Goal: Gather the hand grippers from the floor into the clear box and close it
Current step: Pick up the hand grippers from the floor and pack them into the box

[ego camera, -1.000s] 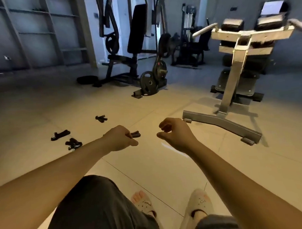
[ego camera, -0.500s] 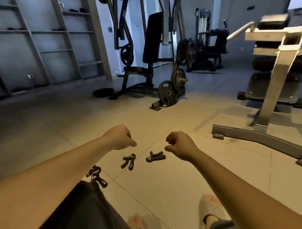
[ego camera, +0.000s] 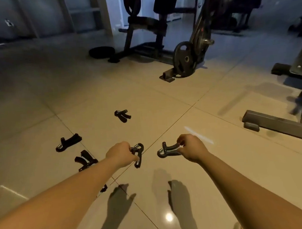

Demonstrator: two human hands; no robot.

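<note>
Several black hand grippers lie on the beige tiled floor. My left hand (ego camera: 121, 156) is closed on one hand gripper (ego camera: 138, 155) at the tile joint. My right hand (ego camera: 191, 150) pinches the handle end of a second hand gripper (ego camera: 166, 150) just to the right. Further ones lie to the left: one far out (ego camera: 122, 115), one flat (ego camera: 68, 142), one (ego camera: 85, 160) partly behind my left forearm. A small piece of another (ego camera: 103, 189) shows under that forearm. No clear box is in view.
A black weight machine with a plate (ego camera: 185, 59) stands ahead at the back. A loose disc (ego camera: 101, 52) lies left of it. The grey foot of a bench frame (ego camera: 274, 124) reaches in from the right. Shelving lines the far left wall.
The view has dropped toward the floor. Both hands have come down from above the two nearest hand grippers and closed on them, left on one, right on the other.
</note>
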